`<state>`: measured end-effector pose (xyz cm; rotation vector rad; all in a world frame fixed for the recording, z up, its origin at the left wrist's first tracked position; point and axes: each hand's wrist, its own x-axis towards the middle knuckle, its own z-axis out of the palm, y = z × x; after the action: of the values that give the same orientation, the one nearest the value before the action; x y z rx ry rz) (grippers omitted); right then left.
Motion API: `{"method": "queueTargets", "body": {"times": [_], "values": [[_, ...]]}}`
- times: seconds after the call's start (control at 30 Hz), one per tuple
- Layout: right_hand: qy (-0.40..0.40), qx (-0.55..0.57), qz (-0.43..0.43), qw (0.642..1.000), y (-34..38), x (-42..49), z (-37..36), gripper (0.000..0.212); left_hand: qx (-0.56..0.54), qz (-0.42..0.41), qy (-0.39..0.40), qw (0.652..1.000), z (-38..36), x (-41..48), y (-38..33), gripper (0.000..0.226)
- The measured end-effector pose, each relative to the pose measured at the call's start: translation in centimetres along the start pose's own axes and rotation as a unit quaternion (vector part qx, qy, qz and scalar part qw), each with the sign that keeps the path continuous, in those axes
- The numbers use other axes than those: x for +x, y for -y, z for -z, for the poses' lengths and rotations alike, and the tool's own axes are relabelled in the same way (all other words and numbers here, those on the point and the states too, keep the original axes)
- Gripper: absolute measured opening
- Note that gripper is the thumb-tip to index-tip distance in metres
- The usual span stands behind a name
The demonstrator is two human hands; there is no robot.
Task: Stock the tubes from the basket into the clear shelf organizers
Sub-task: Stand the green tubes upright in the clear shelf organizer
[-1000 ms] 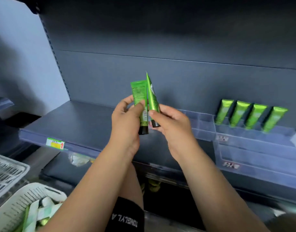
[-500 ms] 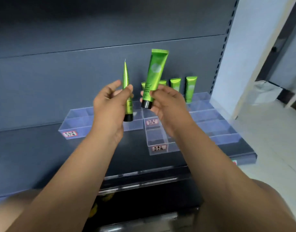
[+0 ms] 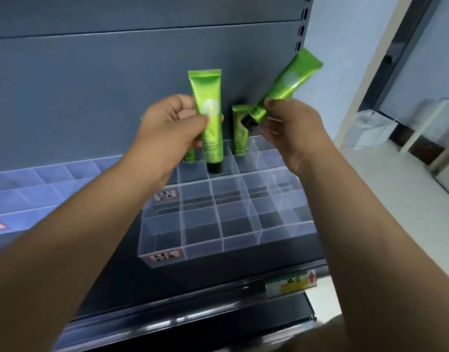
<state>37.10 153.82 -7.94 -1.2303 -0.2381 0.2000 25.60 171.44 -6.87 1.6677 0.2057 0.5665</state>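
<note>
Hands: the left hand (image 3: 172, 125) and the right hand (image 3: 292, 128) are held apart above the shelf (image 3: 231, 273). Each is clamped on its own tube between thumb and fingertips.
Left tube: the left tube (image 3: 213, 141) stands upright, black cap down, just above the back cells.
Right tube: the right tube (image 3: 286, 82) leans with its crimped end up and to the right, and is gripped near its black cap.
Change: half a second ago the left tube showed its thin edge and the right one stood upright. Now the left shows its flat face and the right is tipped. Both are probably being lined up to go in cap first.
Stocked tubes: the stocked tubes (image 3: 239, 130) stand in the back row, partly hidden by the hands.
Organizer: the clear organizer (image 3: 218, 246) is a stepped grid of square cells, and tubes show only in its back row.
Materials: the tubes are glossy metallic green, flat at the crimp and round at the cap. The organizer looks like hard, thin-walled clear plastic.
Surroundings: a second organizer (image 3: 40, 189) sits to the left and a price label (image 3: 290, 284) is on the shelf edge. The basket is out of view.
</note>
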Motion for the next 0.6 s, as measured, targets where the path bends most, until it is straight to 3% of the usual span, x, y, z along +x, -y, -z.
{"method": "queueTargets", "body": {"times": [0.07, 0.17, 0.3, 0.4, 0.53, 0.6], "values": [[-0.031, -0.090, 0.022, 0.995, -0.8, 1.2, 1.9, 0.016, 0.016, -0.005, 0.026, 1.000, -1.2, 1.3, -0.1, 0.020], [-0.052, -0.196, 0.048, 0.978, -2.0, 2.3, 3.8, 0.031, 0.004, -0.018, 0.044, 0.999, -3.1, 3.1, -1.0, 0.019], [-0.045, -0.264, 0.077, 0.960, -2.6, 4.3, 4.4, 0.032, 0.008, -0.028, 0.050, 0.998, -5.0, 5.5, -2.2, 0.011], [-0.025, -0.316, 0.103, 0.943, -3.1, 6.3, 4.6, 0.030, 0.041, -0.042, 0.060, 0.996, -5.9, 6.9, -2.6, 0.018], [0.019, -0.375, 0.124, 0.919, -3.7, 8.0, 5.1, 0.012, 0.065, -0.056, 0.068, 0.994, -6.4, 8.3, -2.6, 0.026], [0.018, -0.382, 0.128, 0.915, -4.0, 8.6, 5.5, 0.025, 0.070, -0.057, 0.061, 0.994, -6.6, 8.7, -2.5, 0.030]]}}
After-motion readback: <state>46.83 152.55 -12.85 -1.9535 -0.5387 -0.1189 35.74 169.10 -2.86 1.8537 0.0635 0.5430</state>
